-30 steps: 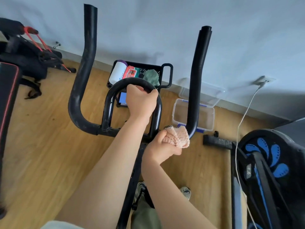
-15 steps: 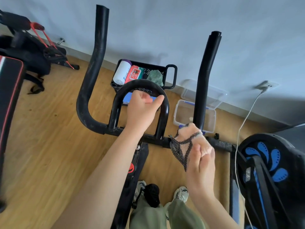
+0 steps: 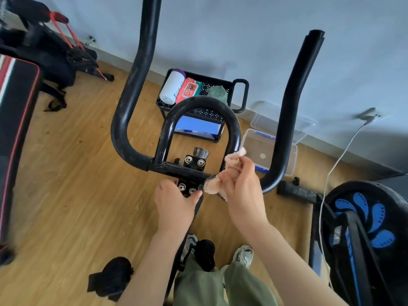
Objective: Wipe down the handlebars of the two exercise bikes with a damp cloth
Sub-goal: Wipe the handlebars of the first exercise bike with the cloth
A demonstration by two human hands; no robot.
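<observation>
Pink cloth [image 3: 232, 160] bunched in right grip [image 3: 240, 188], left grip [image 3: 174, 204] clasping clamp [image 3: 186, 189]: wrap round crossbar [image 3: 174, 168] and drag firmly outward.

Bare left hand [image 3: 176, 205], right hand [image 3: 241, 191]; olive-green trousers [image 3: 198, 286]; grey-white trainers [image 3: 244, 256]

No text reads clearly. In the upper middle of the frame, the red pack [image 3: 189, 89] carries a printed label and the white bottle [image 3: 171, 89] has blue lettering, both too blurred. Pale marks on the exercise bike [image 3: 337, 236] at lower right stay illegible.
</observation>
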